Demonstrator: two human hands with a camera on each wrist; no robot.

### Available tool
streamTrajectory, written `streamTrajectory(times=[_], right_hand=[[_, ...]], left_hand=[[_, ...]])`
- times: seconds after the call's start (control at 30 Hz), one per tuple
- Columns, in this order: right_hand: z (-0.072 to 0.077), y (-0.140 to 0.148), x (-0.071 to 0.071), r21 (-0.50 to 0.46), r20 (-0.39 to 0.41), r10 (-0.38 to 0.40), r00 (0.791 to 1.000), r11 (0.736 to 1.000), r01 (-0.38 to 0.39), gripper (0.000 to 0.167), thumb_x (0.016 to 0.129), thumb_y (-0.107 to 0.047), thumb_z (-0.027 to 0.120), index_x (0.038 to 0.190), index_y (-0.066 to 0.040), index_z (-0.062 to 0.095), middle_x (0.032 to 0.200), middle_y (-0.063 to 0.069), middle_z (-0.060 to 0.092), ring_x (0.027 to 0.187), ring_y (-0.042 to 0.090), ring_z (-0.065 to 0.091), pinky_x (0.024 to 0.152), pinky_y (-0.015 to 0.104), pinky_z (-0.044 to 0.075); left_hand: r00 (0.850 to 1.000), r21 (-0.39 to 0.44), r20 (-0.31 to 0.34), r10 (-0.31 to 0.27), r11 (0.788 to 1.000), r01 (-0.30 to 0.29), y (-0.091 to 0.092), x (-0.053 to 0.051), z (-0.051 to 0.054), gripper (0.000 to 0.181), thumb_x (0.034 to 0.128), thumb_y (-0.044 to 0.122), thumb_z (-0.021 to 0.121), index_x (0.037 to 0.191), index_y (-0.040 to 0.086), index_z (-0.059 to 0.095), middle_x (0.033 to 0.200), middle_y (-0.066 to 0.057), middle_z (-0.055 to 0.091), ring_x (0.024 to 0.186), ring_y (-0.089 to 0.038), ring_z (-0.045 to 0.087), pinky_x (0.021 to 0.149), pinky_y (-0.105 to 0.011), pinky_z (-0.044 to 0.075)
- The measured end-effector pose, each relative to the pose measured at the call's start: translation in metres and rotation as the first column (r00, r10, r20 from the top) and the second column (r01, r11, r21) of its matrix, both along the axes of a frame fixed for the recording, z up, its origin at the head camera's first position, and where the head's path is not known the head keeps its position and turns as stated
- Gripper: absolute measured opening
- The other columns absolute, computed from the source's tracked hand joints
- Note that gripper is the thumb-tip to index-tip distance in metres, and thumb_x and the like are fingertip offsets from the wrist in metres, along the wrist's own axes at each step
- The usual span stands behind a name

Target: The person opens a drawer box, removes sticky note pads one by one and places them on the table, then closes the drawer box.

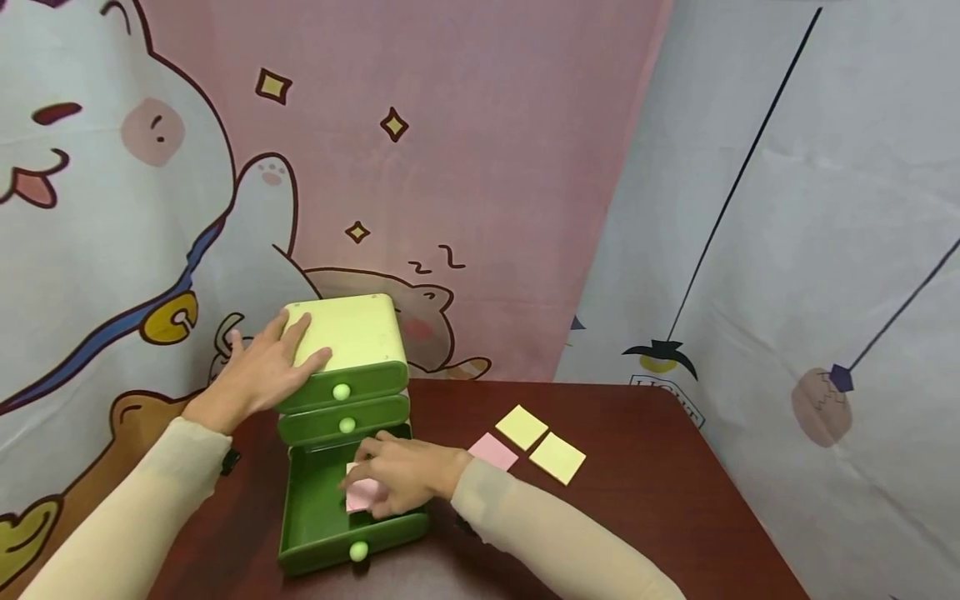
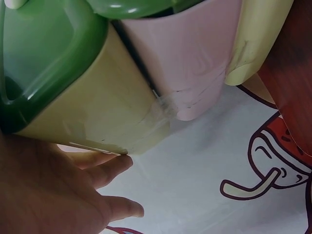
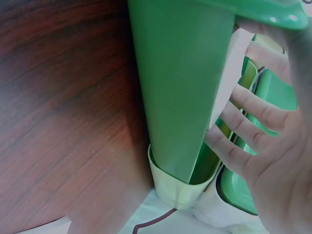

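A small drawer cabinet [image 1: 348, 333] with a pale yellow top and green drawer fronts stands on the table. Its bottom drawer [image 1: 315, 500] is pulled out, while the two drawers above it are closed. My left hand [image 1: 262, 367] rests with spread fingers on the cabinet's top left edge; the left wrist view shows those fingers [image 2: 109, 170] against the yellow casing. Over the open drawer, my right hand [image 1: 401, 475] grips a pink sticky note pad [image 1: 362, 495]. In the right wrist view the pad [image 3: 229, 80] appears pale, edge-on beside the drawer wall, with fingers along it.
Right of the cabinet lie another pink sticky note pad [image 1: 492, 451] and two yellow pads, one yellow pad [image 1: 522, 427] behind the other yellow pad [image 1: 558, 457]. The dark red-brown table [image 1: 637, 517] meets a printed cartoon curtain [image 1: 510, 208] at the back.
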State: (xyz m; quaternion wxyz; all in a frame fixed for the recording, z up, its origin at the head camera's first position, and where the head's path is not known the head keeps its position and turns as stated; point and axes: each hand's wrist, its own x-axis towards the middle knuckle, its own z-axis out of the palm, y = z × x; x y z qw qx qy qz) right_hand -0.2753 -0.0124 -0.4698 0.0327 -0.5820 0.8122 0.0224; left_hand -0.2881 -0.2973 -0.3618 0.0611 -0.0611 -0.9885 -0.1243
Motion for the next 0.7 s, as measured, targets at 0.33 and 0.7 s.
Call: streamTrajectory(times=[0.33,0.7], right_hand=[[-0.001,0.014,0.006,-0.090,-0.023,0.010,1.000,0.996,-0.012,0.058,0.106,-0.045,0.084,0.162,-0.035,0.071,0.160,0.000,0.067,0.136,0.015,0.069,0.111,0.022,0.059],[0.000,0.031,0.009,-0.175,-0.081,-0.026,0.996,0.985,0.011,0.061,0.102,-0.044,0.087,0.158,-0.027,0.069,0.154,-0.001,0.073,0.134,0.016,0.074,0.113,0.025,0.061]], left_hand=[[1.000,0.005,-0.004,0.010,1.000,-0.010,0.001,0.001,-0.003,0.108,0.1148,0.085,0.031,0.188,0.006,0.015,0.191,-0.040,0.005,0.171,-0.071,0.021,0.130,-0.098,-0.003],[1.000,0.000,0.000,0.016,1.000,-0.016,0.001,-0.001,-0.002,0.108,0.1147,0.085,0.032,0.188,0.007,0.015,0.192,-0.039,0.004,0.172,-0.070,0.022,0.131,-0.097,-0.003]])
